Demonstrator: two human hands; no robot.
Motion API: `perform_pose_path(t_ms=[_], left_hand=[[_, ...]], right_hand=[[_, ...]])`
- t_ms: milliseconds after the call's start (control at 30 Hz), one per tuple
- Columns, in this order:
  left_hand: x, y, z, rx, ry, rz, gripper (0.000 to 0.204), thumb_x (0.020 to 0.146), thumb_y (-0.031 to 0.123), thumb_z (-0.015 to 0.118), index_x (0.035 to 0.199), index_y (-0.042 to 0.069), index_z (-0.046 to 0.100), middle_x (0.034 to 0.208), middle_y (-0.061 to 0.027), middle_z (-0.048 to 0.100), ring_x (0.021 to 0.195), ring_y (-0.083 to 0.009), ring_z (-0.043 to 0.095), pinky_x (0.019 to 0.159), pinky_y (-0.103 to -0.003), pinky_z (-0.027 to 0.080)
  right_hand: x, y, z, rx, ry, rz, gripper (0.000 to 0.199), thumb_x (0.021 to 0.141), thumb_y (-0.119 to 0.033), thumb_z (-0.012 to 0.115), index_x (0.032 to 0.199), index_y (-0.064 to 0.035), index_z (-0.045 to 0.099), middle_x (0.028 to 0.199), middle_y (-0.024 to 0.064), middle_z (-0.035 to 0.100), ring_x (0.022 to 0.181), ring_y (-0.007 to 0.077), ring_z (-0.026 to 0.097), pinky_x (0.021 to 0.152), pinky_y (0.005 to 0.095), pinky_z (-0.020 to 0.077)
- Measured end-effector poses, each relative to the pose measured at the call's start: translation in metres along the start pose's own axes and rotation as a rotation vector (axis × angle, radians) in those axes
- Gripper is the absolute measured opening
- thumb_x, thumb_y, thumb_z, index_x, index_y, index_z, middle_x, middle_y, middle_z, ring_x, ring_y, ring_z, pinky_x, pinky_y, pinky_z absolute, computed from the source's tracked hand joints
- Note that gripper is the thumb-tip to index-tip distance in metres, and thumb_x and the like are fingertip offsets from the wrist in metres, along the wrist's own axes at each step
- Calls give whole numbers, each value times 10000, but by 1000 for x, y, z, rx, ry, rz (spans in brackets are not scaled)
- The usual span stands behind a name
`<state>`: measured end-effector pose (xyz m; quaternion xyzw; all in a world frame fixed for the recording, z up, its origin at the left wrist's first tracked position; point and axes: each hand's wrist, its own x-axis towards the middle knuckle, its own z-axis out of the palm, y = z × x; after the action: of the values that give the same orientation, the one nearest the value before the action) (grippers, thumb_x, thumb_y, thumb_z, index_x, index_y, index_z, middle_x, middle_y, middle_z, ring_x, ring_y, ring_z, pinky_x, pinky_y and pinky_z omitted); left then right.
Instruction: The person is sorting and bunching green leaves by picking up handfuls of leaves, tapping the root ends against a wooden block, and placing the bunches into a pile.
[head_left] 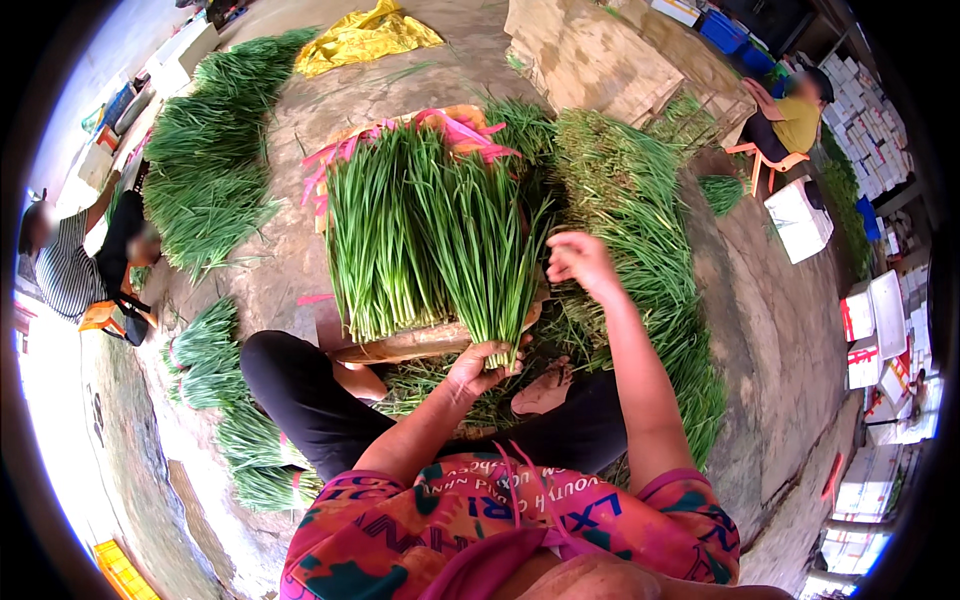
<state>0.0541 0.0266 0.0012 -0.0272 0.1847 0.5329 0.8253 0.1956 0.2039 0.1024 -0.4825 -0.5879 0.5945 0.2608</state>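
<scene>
Near the front edge of a low wooden bench (pixel 400 347), my left hand (pixel 482 366) is closed around the pale stem ends of a bunch of garlic chives (pixel 487 260). Its green leaves fan out away from me over the bench. Right beside it, on the left, lies a thick pile of garlic chives (pixel 385 230), stems toward me. My right hand (pixel 580 262) hovers just right of the bunch, over the edge of a large heap of chives (pixel 640 230). Its fingers are loosely bent and apart, with nothing visible in them. Pink ribbons (pixel 470 130) stick out behind the pile.
Tied chive bundles (pixel 262 435) lie to my left; beyond them stretches a long green heap (pixel 215 150). Wooden boards (pixel 590 60) and a yellow sack (pixel 365 38) lie farther off. A person (pixel 75 250) sits at left, another person (pixel 795 120) at far right near white boxes (pixel 800 220).
</scene>
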Motion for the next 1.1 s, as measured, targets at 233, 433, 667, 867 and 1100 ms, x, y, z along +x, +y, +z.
perform_pose_path(t_ms=[233, 433, 667, 867, 1100], left_hand=[[2, 0, -3, 73, -31, 12, 515, 681, 42, 591, 1163, -43, 434, 1131, -167, 514, 787, -192, 508, 678, -305, 438], [-2, 0, -1, 115, -25, 36, 491, 694, 49, 592, 1157, -25, 444, 1103, -155, 535, 813, -206, 546, 670, -306, 453], [2, -1, -18, 100, 0, 15, 486, 692, 42, 594, 1153, -14, 450, 1097, -151, 542, 783, -194, 551, 663, -306, 458], [-3, 1, -6, 98, -41, 22, 463, 695, 45, 595, 1136, -5, 465, 1092, -140, 549, 751, -176, 552, 667, -308, 469], [-6, 10, 3, 195, 26, 137, 343, 705, -6, 581, 1038, -4, 498, 939, -124, 581, 724, -198, 586, 633, -334, 513]], right_hand=[[12, 11, 34, -402, -123, 92, 287, 834, -177, 549, 1025, 36, 522, 562, 42, 519, 407, 101, 485, 368, 248, 420], [17, 7, 21, -317, -286, 293, 206, 810, -166, 577, 869, 31, 582, 534, 40, 524, 372, 80, 456, 330, 229, 378], [0, -6, 26, -752, -404, 145, 212, 803, -103, 553, 974, 22, 539, 565, 67, 544, 418, 135, 520, 375, 275, 425], [-6, -16, 27, -919, -535, 63, 95, 776, -99, 536, 748, -9, 538, 574, 88, 544, 485, 174, 544, 461, 314, 432], [-28, -47, 23, -1264, -464, -393, 84, 763, -75, 496, 747, -4, 538, 672, 175, 568, 662, 327, 569, 613, 402, 450]])
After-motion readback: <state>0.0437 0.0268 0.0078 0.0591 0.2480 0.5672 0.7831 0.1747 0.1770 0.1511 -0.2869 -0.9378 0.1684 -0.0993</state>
